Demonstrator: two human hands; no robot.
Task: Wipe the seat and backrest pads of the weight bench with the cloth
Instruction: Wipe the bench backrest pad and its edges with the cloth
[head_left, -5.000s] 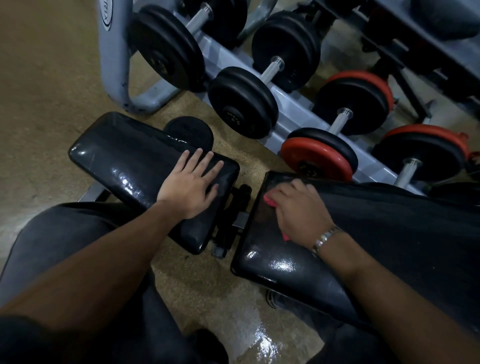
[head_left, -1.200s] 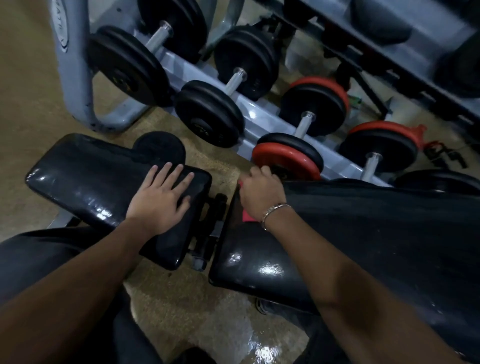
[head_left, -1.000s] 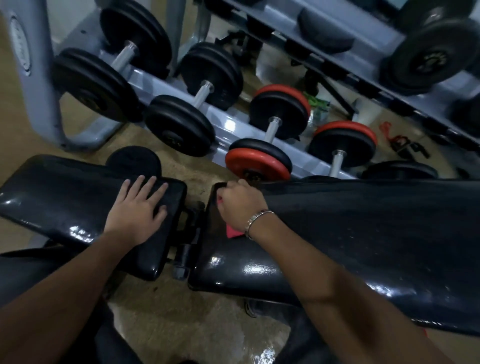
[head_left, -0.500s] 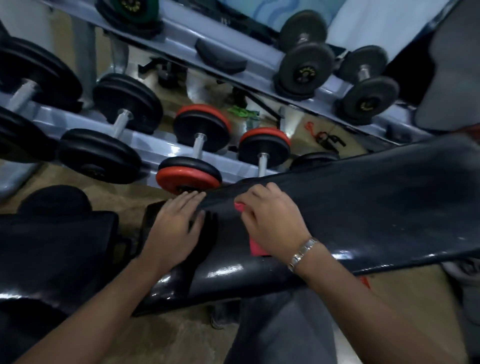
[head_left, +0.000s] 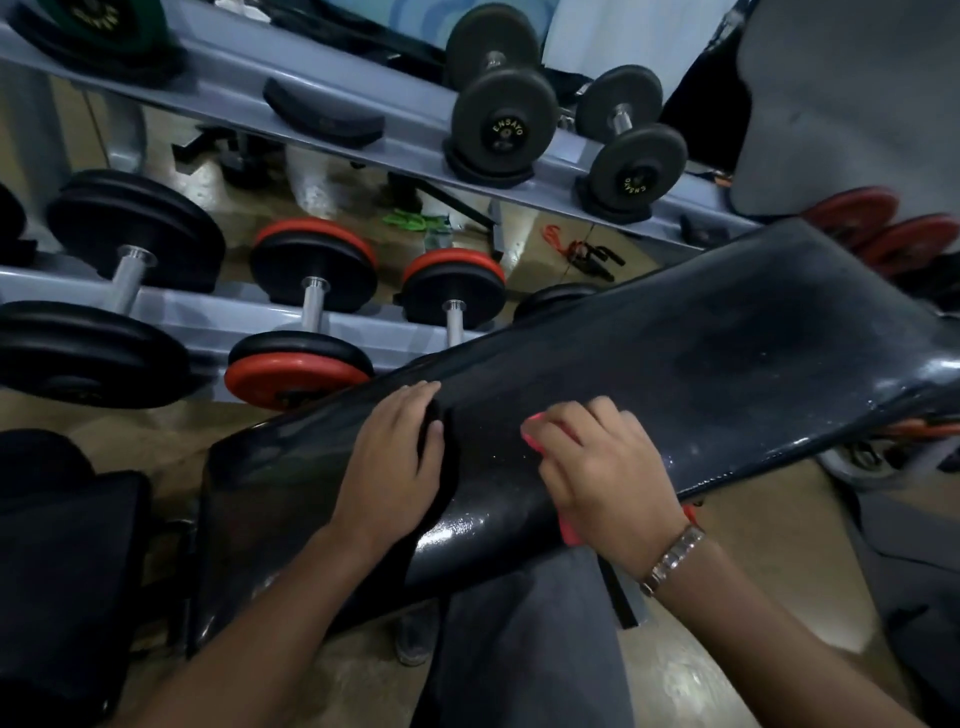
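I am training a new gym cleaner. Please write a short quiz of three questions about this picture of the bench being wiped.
1. True or false: the right hand presses the red cloth on the backrest pad.
2. Where does the left hand rest?
A. on a dumbbell
B. on the backrest pad
C. on the floor
3. Fill in: the wrist with the metal bracelet is the ___ one.

Key: 1 true; 2 B; 3 right.

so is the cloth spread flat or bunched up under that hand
Cannot tell fully: the right hand covers most of the red cloth, pressed on the backrest pad. Only edges show past the fingers and near the wrist.
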